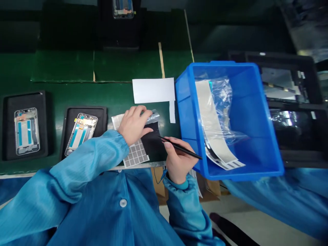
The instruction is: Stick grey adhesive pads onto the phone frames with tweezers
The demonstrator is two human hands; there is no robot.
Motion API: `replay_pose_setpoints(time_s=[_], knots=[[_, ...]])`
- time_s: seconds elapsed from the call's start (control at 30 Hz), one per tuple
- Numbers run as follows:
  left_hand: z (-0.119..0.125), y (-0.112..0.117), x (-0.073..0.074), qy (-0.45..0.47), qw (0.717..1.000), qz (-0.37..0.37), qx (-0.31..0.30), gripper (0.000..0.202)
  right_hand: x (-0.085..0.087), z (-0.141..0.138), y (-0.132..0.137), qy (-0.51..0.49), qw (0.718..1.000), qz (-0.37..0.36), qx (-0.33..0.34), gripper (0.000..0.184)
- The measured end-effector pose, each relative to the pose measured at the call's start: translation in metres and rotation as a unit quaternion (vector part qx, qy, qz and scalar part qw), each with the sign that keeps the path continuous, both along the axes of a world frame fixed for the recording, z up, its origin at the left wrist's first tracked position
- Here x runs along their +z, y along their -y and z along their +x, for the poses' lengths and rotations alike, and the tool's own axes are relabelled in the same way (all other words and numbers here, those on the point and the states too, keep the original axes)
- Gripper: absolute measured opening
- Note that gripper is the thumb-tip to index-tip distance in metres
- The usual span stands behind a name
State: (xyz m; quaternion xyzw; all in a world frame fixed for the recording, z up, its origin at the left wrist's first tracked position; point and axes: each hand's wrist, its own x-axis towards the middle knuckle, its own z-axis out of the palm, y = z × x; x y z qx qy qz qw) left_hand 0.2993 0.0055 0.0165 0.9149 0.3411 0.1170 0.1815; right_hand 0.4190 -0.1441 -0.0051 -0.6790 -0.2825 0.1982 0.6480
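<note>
My left hand (pixel 134 124) lies palm down over a sheet of small grey square stickers (pixel 135 153). Its thumb is held apart from the bent fingers. Beside the fingertips is a crumpled strip of clear film (pixel 153 117), though contact is hard to make out. Under the thumb lies a black sheet (pixel 151 140). My right hand (pixel 179 159) grips black tweezers (pixel 183 148), their tips pointing left at the black sheet's right edge. Whether the tips hold anything is too small to tell.
Left, two black trays (pixel 46 136) (pixel 102 119) hold opened phones (pixel 27 131) (pixel 81 133). Another opened phone (pixel 123 8) is at the back. White paper (pixel 153 90) lies ahead. A blue bin (pixel 256 119) with sticker strips and plastic stands right. Someone's blue sleeve (pixel 282 198) is beyond.
</note>
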Motion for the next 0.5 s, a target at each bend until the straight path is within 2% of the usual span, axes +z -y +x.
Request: replay_pose_setpoints(time_s=[0.07, 0.13, 0.23, 0.5], knots=[[0.010, 0.002, -0.001, -0.021, 1.000, 0.021, -0.007, 0.048, -0.001, 0.004, -0.005, 0.010, 1.000, 0.011, 0.008, 0.015], [0.016, 0.003, -0.002, -0.048, 0.998, 0.030, -0.017, 0.034, -0.001, 0.008, -0.012, 0.015, 0.999, 0.030, 0.013, 0.014], [0.017, 0.002, -0.002, -0.049, 0.998, 0.017, -0.030, 0.017, -0.001, 0.013, -0.023, 0.019, 0.998, 0.057, 0.017, 0.014], [0.001, -0.005, -0.002, 0.017, 0.997, 0.011, -0.080, 0.027, 0.001, 0.025, -0.036, 0.059, 0.994, 0.074, 0.063, 0.017]])
